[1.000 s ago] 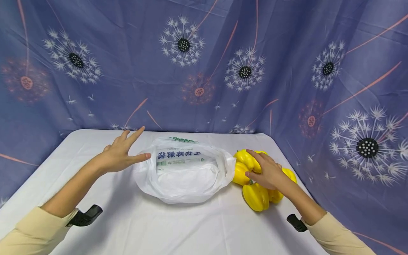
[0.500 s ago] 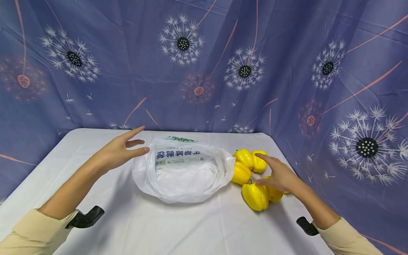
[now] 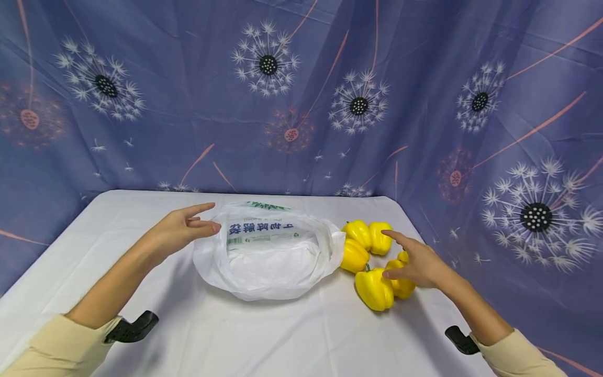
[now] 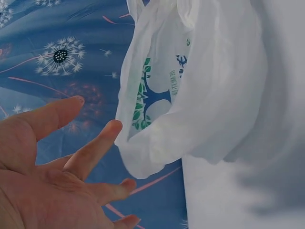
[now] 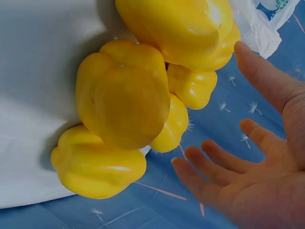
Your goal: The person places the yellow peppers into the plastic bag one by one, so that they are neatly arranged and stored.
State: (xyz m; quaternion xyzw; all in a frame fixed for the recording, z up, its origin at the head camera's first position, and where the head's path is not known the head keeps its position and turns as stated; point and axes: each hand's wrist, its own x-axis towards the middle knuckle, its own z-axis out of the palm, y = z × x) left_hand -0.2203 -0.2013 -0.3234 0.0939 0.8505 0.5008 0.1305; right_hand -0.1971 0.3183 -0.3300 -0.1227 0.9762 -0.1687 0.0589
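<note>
A white plastic bag [image 3: 212, 267] with green and blue print lies on the table, its mouth spread wide. Beside its left rim is my left hand [image 3: 171, 230], fingers extended and holding nothing; in the left wrist view a fingertip [image 4: 113, 126] comes close to the rim, contact unclear. Several yellow bell peppers [image 3: 374, 289] are clustered to the right of the bag, one against its right side. Over the right part of this cluster hovers my right hand [image 3: 421, 263], thumb and fingers spread apart. It partly hides the rightmost peppers. The right wrist view shows its palm apart from the peppers [image 5: 123, 95].
A white cloth covers the table [image 3: 264, 340]. Behind and to the right hangs a blue curtain [image 3: 198, 94] with dandelion prints, close to the table's edges. Each forearm wears a black wrist camera [image 3: 134, 327] by a beige sleeve [image 3: 70, 345].
My right hand has drawn back to the right, uncovering more of the peppers. The left hand's spread fingers have come closer together and dipped slightly. Bag and peppers look unmoved.
</note>
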